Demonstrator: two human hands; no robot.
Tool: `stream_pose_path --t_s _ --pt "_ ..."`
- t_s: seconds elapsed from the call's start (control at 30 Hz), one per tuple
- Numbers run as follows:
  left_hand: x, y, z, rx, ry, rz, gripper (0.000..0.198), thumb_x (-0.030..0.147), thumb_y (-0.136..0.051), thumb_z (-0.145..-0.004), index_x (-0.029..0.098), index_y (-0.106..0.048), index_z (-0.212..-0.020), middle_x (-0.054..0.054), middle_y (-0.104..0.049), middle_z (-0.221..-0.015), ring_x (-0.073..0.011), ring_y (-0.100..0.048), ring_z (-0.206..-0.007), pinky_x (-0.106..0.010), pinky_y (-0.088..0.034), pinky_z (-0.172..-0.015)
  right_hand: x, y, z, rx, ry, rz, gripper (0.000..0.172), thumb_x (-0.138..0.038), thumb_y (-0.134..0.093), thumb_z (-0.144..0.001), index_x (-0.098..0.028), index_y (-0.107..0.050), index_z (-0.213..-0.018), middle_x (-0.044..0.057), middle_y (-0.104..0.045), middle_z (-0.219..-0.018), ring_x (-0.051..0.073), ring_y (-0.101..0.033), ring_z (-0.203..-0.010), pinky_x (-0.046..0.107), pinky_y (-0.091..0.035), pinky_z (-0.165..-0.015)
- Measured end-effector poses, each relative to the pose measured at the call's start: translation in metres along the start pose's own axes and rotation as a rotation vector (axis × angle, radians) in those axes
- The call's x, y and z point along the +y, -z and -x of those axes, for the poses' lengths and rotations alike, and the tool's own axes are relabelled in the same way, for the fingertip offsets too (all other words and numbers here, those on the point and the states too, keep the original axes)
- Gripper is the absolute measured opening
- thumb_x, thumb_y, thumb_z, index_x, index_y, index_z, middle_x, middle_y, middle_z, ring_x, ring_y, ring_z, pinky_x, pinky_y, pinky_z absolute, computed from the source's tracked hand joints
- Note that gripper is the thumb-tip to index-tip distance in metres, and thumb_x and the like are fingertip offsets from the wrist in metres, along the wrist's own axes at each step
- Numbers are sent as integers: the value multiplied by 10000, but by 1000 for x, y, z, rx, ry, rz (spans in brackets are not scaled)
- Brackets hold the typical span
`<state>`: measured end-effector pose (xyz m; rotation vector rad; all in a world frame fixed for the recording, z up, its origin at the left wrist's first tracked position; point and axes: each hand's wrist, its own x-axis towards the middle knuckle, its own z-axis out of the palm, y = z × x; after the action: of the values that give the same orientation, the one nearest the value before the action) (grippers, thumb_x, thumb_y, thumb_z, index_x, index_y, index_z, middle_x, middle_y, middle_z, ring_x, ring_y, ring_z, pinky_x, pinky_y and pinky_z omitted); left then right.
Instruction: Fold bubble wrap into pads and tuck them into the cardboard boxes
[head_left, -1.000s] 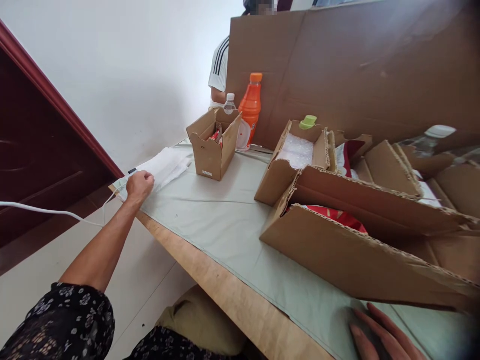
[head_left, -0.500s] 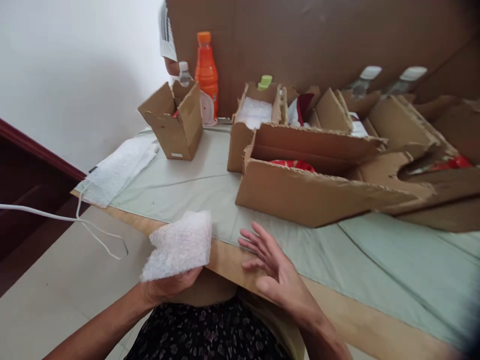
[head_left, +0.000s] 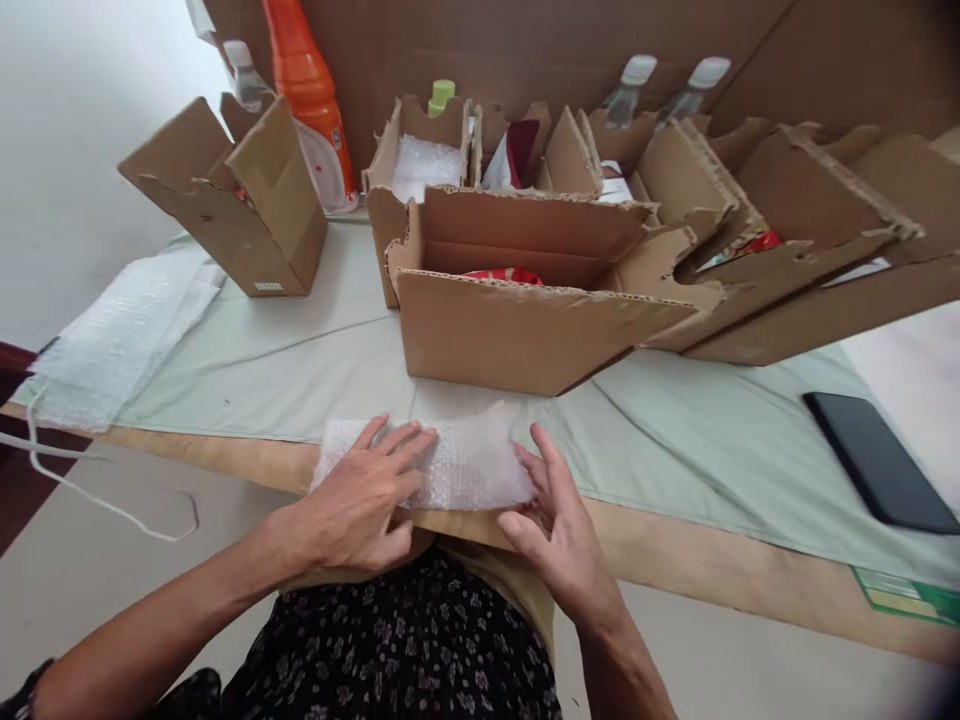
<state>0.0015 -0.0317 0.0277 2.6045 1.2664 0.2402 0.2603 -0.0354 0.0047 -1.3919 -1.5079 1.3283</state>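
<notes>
A folded piece of bubble wrap (head_left: 476, 465) lies flat on the table's front edge, on the green cloth (head_left: 360, 385). My left hand (head_left: 364, 490) rests on its left part, palm down with the fingers spread. At the right end of the bubble wrap is my right hand (head_left: 559, 530), thumb and fingers apart and curved toward its edge; some fingertips are hidden, so contact is unclear. Just beyond both hands stands an uncovered cardboard box (head_left: 510, 340) with a red packet (head_left: 506, 275) inside.
Several cardboard bins (head_left: 667, 175) line the back, one holding bubble wrap pieces (head_left: 427, 160). A separate box (head_left: 262, 240) stands left, by an orange bottle (head_left: 307, 85). More bubble wrap sheets (head_left: 124, 330) lie far left, near a white cable (head_left: 112, 510). A black phone (head_left: 877, 460) lies right.
The bubble wrap has gone from being held up in my left hand to lying on the table edge. My left hand now presses on top of it. The view has shifted right and down.
</notes>
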Motion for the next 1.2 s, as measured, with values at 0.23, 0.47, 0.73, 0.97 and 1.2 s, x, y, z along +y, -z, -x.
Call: stream_pose_path --t_s 0.23,0.47,0.73,0.97,1.2 --pt "-30 -18 62 395 537 -196 381 405 -559 -992 138 -625 -1255 -177 -704 -1132 -351 -671 -1037 -509 -560 -884 -3 -16 -25 259 -6 190 761 -535 -605 -927 -195 -435 -1587 194 -617 -1464 371 -667 -1245 530 -589 -956" --pt "-29 -29 56 481 518 -101 266 166 -514 -974 148 -643 -1206 12 -617 -749 -187 -620 -676 -345 -506 -754 15 -13 -13 419 96 184 588 -460 -660 -934 -251 -563 -1475 135 -690 -1381 293 -737 -1109 453 -621 -905" --pt "-23 -6 3 616 291 -151 214 90 -560 -973 135 -659 -1158 5 -621 -777 -186 -636 -743 -346 -489 -795 23 18 0 723 74 226 603 -498 -751 -865 -235 -618 -1391 120 -727 -1208 274 -733 -1046 435 -624 -861" --pt "-20 -21 0 519 333 -143 223 178 -563 -994 120 -697 -1162 -94 -675 -971 -266 -668 -893 -408 -509 -823 44 55 -4 616 27 203 715 -475 -685 -883 -174 -487 -1500 87 -738 -1021 188 -697 -797 352 -597 -715" --pt "-23 -28 5 368 255 -221 145 202 -573 -1003 173 -713 -1026 -70 -676 -900 -260 -597 -808 -401 -475 -746 31 56 -8 540 -33 458 659 -479 -626 -869 -167 -562 -1445 92 -750 -1026 198 -658 -738 401 -580 -753"
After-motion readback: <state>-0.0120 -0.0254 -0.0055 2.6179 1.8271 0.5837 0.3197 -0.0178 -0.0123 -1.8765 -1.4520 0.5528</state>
